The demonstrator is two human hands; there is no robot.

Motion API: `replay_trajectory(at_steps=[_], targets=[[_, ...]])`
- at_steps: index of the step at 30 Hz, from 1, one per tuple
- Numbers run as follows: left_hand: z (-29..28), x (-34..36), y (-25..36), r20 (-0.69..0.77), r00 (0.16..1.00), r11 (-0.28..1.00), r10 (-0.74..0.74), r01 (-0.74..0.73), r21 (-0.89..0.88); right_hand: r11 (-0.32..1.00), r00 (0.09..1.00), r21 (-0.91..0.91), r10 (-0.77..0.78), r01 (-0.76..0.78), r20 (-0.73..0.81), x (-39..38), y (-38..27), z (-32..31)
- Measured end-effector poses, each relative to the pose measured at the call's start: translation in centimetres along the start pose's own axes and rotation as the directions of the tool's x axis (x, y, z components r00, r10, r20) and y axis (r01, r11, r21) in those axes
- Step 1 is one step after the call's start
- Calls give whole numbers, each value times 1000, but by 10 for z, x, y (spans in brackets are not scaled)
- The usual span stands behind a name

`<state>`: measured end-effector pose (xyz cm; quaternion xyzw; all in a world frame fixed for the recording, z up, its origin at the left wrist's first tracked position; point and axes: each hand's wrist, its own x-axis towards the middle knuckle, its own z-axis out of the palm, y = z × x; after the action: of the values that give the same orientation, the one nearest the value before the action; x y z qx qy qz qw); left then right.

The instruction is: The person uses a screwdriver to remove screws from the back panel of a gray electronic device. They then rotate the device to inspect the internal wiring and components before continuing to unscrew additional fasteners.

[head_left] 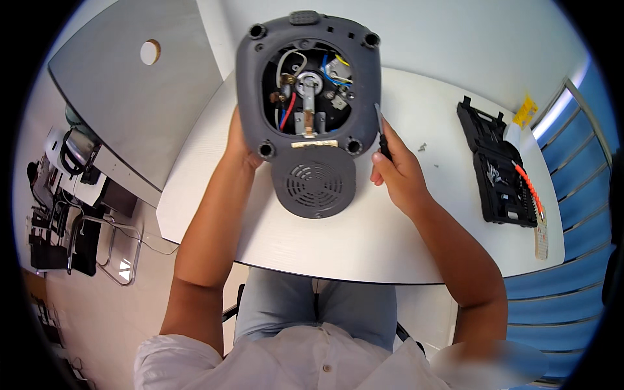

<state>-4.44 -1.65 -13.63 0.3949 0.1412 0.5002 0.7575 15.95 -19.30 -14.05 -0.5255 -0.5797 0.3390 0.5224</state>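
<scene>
We work over the white table (416,237), which spreads beneath and around both sets of fingers. The dark grey appliance housing (251,97) sits between our left and right fingers, with its underside facing us; we cannot tell whether it rests on the table or is lifted. Our left hand (241,144) bears on its left side; those fingers are hidden behind it, so we cannot tell how firmly they grip. We should brace the housing with that palm so that it does not rock. The black tool case (483,192) lies well to the right of our right fingers. The round slotted cover (314,207) is left of our right fingers, just below the housing; since its support does not show, we should tilt the housing gently. Our right hand (399,170) has its fingers curled around the screwdriver (384,145), whose blade points away from us along the housing's right edge. We judge it best to hold the blade clear of the wires (290,110), left of the right fingertips, and to align it squarely before applying force. The small loose screws (422,147) lie near our right fingers, to their right; we should avoid sweeping them aside.
</scene>
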Motion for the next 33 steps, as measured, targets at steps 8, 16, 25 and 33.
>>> replay_trajectory(at_steps=[8, 16, 25, 33], targets=[[16, -12, 6, -127, 992, 998, -28, 36, 60, 1000, 1000, -7, 0, 0, -13, -3, 5, -2], [0, -7, -1, -86, 996, 988, -33, 46, 150, 996, 1000, 83, -29, 28, 10, -1, 17, -4], [-34, 10, -15, -54, 999, 943, 1, 17, 333, 940, 995, 326, -79, 96, -64, 2, 15, -2], [-14, 13, -18, -14, 997, 981, 75, -71, 181, 985, 994, 138, -108, 107, -1, 0, 7, -1]])
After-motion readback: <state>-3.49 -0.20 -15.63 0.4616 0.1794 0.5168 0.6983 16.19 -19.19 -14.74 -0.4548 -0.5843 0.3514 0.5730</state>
